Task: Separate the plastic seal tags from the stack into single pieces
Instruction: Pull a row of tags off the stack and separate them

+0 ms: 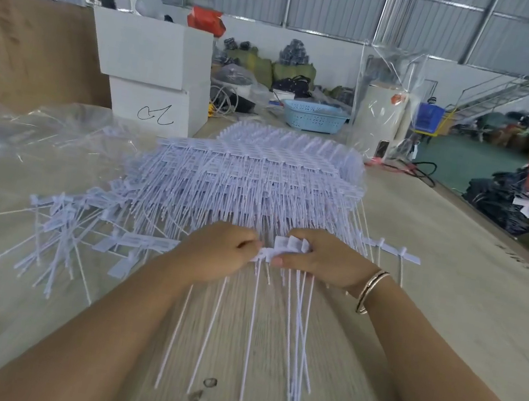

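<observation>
While both hands pinch one joined strip of seal tags [283, 250] between them, left hand [217, 251] and right hand [326, 262] each grip a flag end just in front of the large stack [259, 178]. Uneven pulling could probably tear a flag or tangle the tails. Counted: two hands, one stack, one loose pile [64, 231] left of the left hand; single tags too many to count.

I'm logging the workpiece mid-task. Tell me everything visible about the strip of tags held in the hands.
The strip of tags is white plastic: flat rectangular heads joined side by side, thin tails hanging toward the camera over the wooden table. The left hand pinches its left end; the right hand grips the bunched heads. It sits just before the big stack.
</observation>
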`<state>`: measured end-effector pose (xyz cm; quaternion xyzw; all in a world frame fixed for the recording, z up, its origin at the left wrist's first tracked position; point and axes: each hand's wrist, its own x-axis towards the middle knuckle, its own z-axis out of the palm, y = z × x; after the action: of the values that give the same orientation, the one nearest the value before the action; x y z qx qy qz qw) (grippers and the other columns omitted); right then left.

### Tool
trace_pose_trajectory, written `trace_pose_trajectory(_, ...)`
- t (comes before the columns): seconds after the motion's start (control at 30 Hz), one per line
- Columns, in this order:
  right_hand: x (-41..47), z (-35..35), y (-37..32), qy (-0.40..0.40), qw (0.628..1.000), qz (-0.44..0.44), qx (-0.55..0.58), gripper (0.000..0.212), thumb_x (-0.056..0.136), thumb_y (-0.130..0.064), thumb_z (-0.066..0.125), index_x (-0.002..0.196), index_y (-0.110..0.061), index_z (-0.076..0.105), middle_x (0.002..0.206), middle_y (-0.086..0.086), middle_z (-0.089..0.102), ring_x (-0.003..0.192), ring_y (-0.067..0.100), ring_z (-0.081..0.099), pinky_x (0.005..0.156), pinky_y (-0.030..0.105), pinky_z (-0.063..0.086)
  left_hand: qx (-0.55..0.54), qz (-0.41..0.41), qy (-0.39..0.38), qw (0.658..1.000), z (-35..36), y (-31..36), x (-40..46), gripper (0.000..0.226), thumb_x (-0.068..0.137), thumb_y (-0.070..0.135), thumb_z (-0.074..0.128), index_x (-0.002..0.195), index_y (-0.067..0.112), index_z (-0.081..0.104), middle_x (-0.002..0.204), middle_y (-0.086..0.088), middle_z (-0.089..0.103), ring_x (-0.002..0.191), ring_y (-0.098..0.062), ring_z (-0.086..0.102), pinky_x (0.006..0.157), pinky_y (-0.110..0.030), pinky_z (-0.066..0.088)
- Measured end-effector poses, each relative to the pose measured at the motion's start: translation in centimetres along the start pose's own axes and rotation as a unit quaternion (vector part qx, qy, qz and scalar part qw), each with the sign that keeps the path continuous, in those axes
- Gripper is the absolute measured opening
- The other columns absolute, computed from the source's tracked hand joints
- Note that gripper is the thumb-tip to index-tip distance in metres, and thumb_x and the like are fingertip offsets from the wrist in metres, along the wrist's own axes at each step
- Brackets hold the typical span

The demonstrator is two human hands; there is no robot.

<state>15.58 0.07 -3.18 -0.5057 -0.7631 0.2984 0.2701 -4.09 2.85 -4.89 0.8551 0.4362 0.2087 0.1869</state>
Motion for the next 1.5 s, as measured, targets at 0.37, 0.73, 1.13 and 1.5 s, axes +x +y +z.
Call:
trace_pose_trajectory(0.37, 0.2, 0.6, 0.7, -0.023, 0.993, 0.057, 0.105, 0.012, 0.082, -0.026, 0.072, 0.076, -0.016, 0.07, 0.051, -0.013, 0.048, 0.045, 0.001, 0.043, 0.044, 0.016, 0.037, -0.059, 0.015, 0.001, 0.998, -0.1, 0.9, -0.2, 0.033, 0.099, 0.03, 0.044, 0.069, 0.017, 0.051, 0.062, -0.002, 0.049, 0.054, -0.013, 0.042, 0.057, -0.028, 0.032)
trace_pose_trajectory(0.73, -0.1, 1.2, -0.8, 0.046, 0.973, -0.077, 0.213, 0.008, 0.085, -0.007, 0.066, 0.08, -0.013, 0.064, 0.074, 0.003, 0.066, 0.068, 0.015, 0.058, 0.069, 0.026, 0.043, -0.259, -0.001, -0.004, 0.966, -0.7, 0.7, 0.2, 0.034, 0.101, 0.028, 0.038, 0.076, 0.017, 0.059, 0.052, 0.012, 0.05, 0.051, -0.003, 0.044, 0.055, -0.018, 0.034)
trace_pose_trajectory(1.13, -0.5, -0.2, -0.2, 0.009, 0.983, -0.041, 0.18, 0.01, 0.085, -0.017, 0.069, 0.079, -0.02, 0.062, 0.058, -0.006, 0.057, 0.05, 0.006, 0.05, 0.047, 0.017, 0.039, -0.071, 0.004, -0.032, 0.997, -0.2, 1.4, -0.1, 0.014, 0.095, 0.017, 0.047, 0.094, 0.028, 0.054, 0.076, 0.008, 0.056, 0.057, -0.002, 0.048, 0.054, -0.02, 0.035)
trace_pose_trajectory(1.5, -0.2, 0.1, 0.2, -0.019, 0.997, 0.03, 0.069, 0.016, 0.08, -0.02, 0.074, 0.079, -0.006, 0.067, 0.063, -0.006, 0.05, 0.058, 0.007, 0.044, 0.054, 0.019, 0.035, -0.112, 0.05, 0.002, 0.992, 0.1, 1.6, -0.4, 0.016, 0.097, 0.016, 0.049, 0.095, 0.032, 0.044, 0.074, 0.018, 0.053, 0.048, 0.006, 0.044, 0.05, -0.012, 0.031)
